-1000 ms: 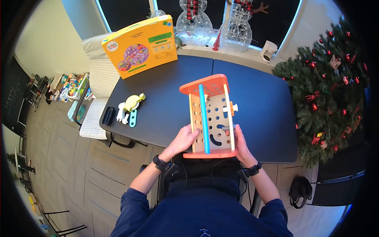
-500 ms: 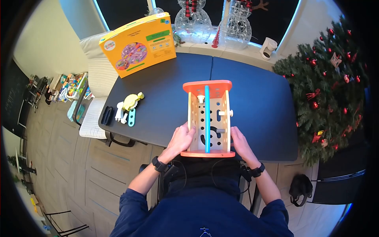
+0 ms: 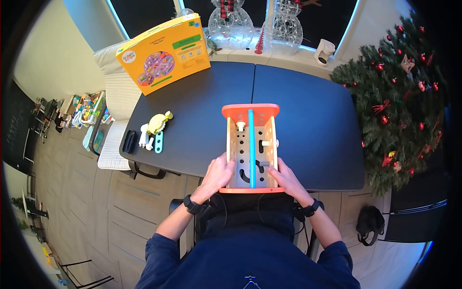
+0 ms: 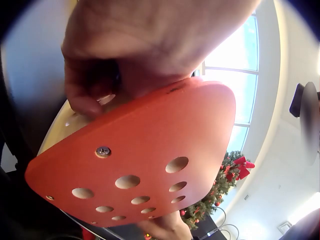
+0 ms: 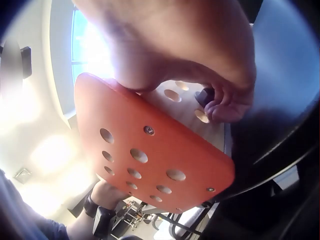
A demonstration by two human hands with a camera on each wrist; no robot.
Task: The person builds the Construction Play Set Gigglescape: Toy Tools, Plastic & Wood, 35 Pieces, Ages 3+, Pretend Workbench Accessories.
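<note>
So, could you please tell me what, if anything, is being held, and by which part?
The wooden toy, by its two long sides: left grip on one, right grip on the other.

Blue-lit windows (image 3: 144, 19) stand beyond the dark table (image 3: 317, 120), and a pale chair (image 3: 113, 145) sits on the lined floor (image 3: 134, 216).

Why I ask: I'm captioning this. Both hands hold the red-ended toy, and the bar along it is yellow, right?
Not quite: the bar is blue, not yellow, as the head view shows. The left hand and right hand do hold the red-ended toy.
</note>
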